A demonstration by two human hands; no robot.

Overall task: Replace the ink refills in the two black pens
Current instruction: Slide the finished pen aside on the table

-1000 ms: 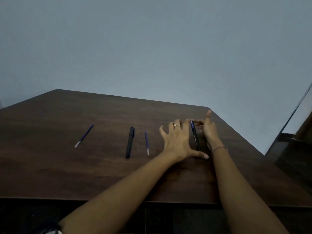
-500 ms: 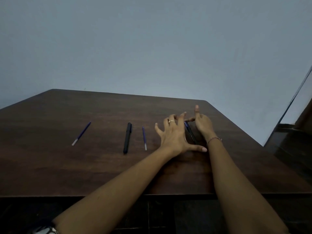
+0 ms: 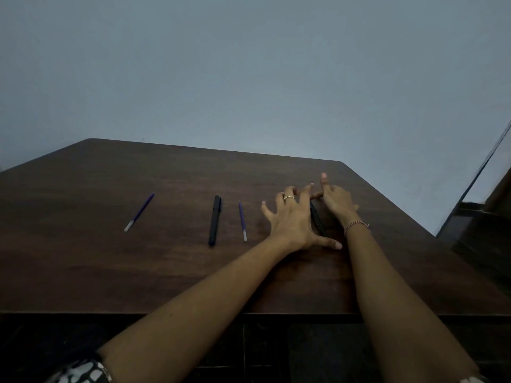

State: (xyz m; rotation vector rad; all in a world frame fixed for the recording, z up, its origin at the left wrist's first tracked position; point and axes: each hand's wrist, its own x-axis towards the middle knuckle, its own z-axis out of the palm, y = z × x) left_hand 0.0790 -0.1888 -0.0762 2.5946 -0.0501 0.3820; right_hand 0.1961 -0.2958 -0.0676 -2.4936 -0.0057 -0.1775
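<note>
Left grip (image 3: 293, 221) is spread wide, can't tell if the right grip (image 3: 338, 204) pinches anything; they box in 1 black pen (image 3: 317, 223) right of centre, I'd guess so it can't roll. The 2nd black pen (image 3: 215, 221), a refill (image 3: 242, 221) beside it and another refill (image 3: 139, 211) wait further left on the worktop (image 3: 83, 258).

I note left hand (image 3: 293, 219) fingers lifted, splayed; index now over black pen's (image 3: 317, 221) far end, blue tip hidden.

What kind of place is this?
Probably a plain indoor study spot: a dark wooden table in front of a bare bluish-grey wall, with a black pen and a purple ink refill lying on it.
</note>
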